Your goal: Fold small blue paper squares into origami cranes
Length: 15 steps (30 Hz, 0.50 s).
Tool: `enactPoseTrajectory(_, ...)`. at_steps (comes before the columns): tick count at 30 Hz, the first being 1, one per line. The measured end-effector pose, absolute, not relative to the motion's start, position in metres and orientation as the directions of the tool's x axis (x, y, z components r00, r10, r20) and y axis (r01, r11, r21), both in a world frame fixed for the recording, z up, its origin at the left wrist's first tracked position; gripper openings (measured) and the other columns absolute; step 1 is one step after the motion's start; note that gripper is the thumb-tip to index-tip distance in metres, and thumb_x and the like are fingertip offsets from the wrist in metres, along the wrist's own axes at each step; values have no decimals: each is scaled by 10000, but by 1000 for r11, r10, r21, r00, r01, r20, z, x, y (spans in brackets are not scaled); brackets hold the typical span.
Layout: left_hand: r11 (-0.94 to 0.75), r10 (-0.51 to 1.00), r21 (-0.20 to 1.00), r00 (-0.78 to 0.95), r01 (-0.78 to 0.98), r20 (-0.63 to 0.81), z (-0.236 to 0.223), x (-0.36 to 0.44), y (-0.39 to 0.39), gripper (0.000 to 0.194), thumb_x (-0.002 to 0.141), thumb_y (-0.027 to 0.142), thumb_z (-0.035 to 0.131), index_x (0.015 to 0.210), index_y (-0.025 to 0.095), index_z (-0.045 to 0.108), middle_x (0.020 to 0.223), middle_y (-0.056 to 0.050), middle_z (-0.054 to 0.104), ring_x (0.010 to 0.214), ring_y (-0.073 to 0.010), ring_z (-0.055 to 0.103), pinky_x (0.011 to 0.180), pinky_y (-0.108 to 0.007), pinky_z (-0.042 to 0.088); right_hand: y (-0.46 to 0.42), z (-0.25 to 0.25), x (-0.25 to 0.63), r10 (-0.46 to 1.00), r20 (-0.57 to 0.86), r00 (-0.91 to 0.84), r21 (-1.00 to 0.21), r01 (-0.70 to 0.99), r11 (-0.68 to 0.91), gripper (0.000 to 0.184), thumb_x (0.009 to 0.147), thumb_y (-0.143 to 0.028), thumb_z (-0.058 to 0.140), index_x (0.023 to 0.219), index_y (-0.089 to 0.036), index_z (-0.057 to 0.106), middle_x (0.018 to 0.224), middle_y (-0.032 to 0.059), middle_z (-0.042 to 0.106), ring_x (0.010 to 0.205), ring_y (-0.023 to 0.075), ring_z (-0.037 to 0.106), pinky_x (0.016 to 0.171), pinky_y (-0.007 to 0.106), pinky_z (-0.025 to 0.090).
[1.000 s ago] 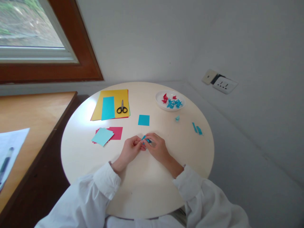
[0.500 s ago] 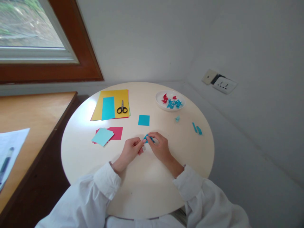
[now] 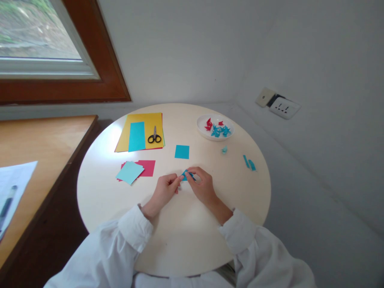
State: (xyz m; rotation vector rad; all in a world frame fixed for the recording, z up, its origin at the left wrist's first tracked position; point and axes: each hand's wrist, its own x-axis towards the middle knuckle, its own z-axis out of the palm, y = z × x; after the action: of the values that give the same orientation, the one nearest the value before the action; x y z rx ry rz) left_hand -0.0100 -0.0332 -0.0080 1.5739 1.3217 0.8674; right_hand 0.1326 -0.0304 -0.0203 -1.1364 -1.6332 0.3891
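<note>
Between my two hands is a small piece of folded blue paper (image 3: pixel 185 175), partly covered by fingers. My left hand (image 3: pixel 167 188) pinches its left end between thumb and forefinger, the other fingers curled. From the right, my right hand (image 3: pixel 203 185) grips the same paper with thumb and fingertips. A flat blue paper square (image 3: pixel 182 152) lies just beyond the hands. To the left rest a pale blue square (image 3: pixel 130 172) and several pink-red squares (image 3: pixel 147 168), partly overlapping. The exact folds of the held paper are too small to make out.
Black-handled scissors (image 3: pixel 154 137) and a blue strip (image 3: pixel 137 136) lie on yellow sheets (image 3: pixel 122 138). A white dish (image 3: pixel 200 130) holds several red and blue folded paper pieces. A pale crumpled bit (image 3: pixel 224 150) and blue scraps (image 3: pixel 251 164) lie on the right of the round table (image 3: pixel 180 240).
My left hand's lower fingers have curled in slightly beneath the paper. Both hands otherwise stay in place on the folded blue paper.
</note>
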Motion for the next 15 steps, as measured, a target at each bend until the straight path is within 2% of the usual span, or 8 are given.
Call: enactPoseTrajectory(15, -29, 976, 969, 217, 247, -26, -12, -9, -32, 304, 767, 423, 503, 655, 146, 559, 516, 18, 516, 461, -83, 430, 440, -194, 322, -29, -22, 133, 834, 552, 3, -744, 453, 491, 73, 782, -216, 535, 755, -187, 597, 788, 51, 660, 762, 158, 625, 712, 282, 504)
